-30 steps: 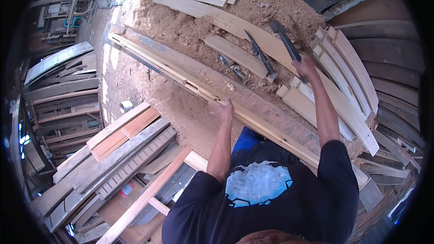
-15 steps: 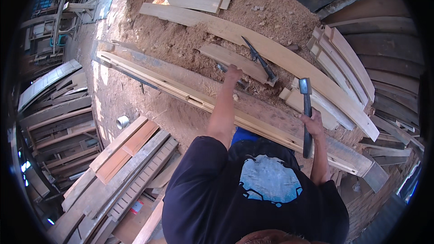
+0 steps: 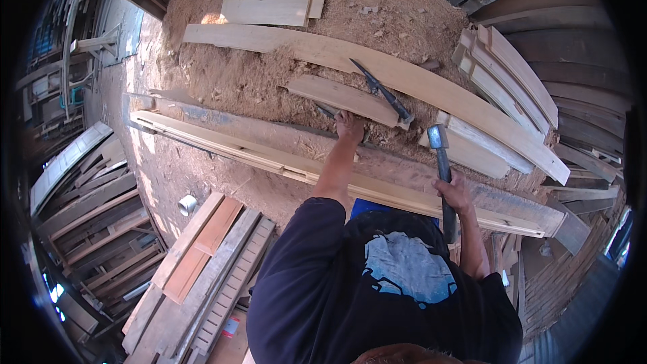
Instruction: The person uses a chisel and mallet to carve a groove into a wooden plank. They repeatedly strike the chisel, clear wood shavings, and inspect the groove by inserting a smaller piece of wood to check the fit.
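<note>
"What has changed over the last second?"

"Your left hand (image 3: pixel 348 126) was on the bundle of pale strips (image 3: pixel 391 192) then; now it is beyond them, at the near edge of the short plank (image 3: pixel 340 98). Your right hand (image 3: pixel 456 192) has drawn back from over the long curved board (image 3: pixel 269 39), bringing the hammer (image 3: pixel 443 166) with it. The strips lie along the dark beam (image 3: pixel 397 167), as before."

"How is the left arm set?"

"You have it stretched forward across the strips, back of the hand up, fingers bent down over a dark metal tool (image 3: pixel 325 110). One end pokes out to the left. The fingertips are hidden, so I can't tell how tightly they're closed or whether they grip it."

"And the right?"

"Your elbow is bent, the forearm near your body. The fingers are wrapped around the hammer's handle, its head pointing away from you and the butt toward your shirt (image 3: pixel 411 269). Another dark tool (image 3: pixel 384 91), slim and pointed, lies across the short plank, apart from both your hands."
</note>
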A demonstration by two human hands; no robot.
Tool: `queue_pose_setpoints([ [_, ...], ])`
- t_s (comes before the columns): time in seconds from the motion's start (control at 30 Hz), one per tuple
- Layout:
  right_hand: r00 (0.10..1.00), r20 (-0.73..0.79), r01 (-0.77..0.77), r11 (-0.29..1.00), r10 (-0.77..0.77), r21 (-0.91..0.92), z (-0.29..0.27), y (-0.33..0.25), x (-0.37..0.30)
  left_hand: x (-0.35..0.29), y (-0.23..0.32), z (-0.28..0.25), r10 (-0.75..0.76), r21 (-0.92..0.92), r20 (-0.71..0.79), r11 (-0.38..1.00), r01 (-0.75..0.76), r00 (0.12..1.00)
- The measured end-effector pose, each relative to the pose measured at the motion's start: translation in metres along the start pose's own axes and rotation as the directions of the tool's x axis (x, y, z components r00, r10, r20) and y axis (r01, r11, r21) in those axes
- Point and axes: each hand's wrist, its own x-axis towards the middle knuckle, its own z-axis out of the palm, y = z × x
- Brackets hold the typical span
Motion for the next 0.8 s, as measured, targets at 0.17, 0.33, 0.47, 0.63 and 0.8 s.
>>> queue_pose_setpoints([
  [0.17,0.999,0.006,-0.046,0.995,0.047,-0.089,0.012,-0.007,0.003,0.002,-0.009,0.009,0.146,-0.003,0.024,0.989,-0.146,0.989],
  [0.33,0.995,0.016,-0.1,0.989,0.102,-0.104,0.013,-0.002,0.002,-0.007,-0.018,0.002,0.211,-0.226,-0.028,0.951,-0.212,0.977],
  [0.47,0.995,0.02,-0.099,0.993,0.101,-0.064,0.017,0.016,0.005,-0.026,-0.031,-0.051,0.194,-0.418,0.066,0.896,-0.149,0.979],
  [0.63,0.994,0.019,-0.108,0.993,0.109,-0.042,0.018,0.01,0.002,-0.009,-0.049,-0.012,0.007,-0.125,-0.095,0.992,-0.019,0.995],
  [0.8,0.998,0.013,-0.067,0.998,0.067,-0.015,0.019,0.014,0.002,0.006,-0.066,-0.016,-0.063,-0.129,0.004,0.99,0.063,0.998],
])
